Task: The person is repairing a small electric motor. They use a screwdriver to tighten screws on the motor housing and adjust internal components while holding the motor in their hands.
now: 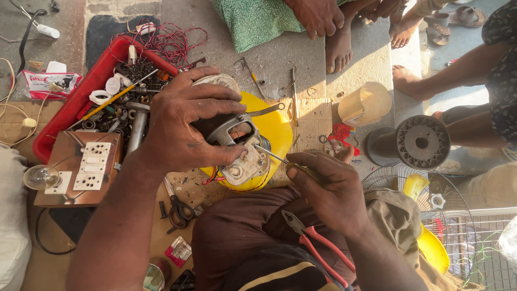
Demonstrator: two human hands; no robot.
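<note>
My left hand (pixel 186 121) grips the top of a fan motor (pixel 239 145) that sits in a yellow housing (pixel 276 129) on my lap. My right hand (pixel 323 186) holds a thin screwdriver (pixel 272 156), its tip against the motor's pale metal casing. Red-handled pliers (pixel 318 248) lie on my thigh below the right hand.
A red tray (pixel 59 126) of tools and parts stands at the left, with a wooden switch board (pixel 91 164) and bulb (pixel 40 178) in front of it. Scissors (pixel 177 207) lie on cardboard. A black spool (pixel 423 143), a fan grille (pixel 431 215) and other people's feet are at the right.
</note>
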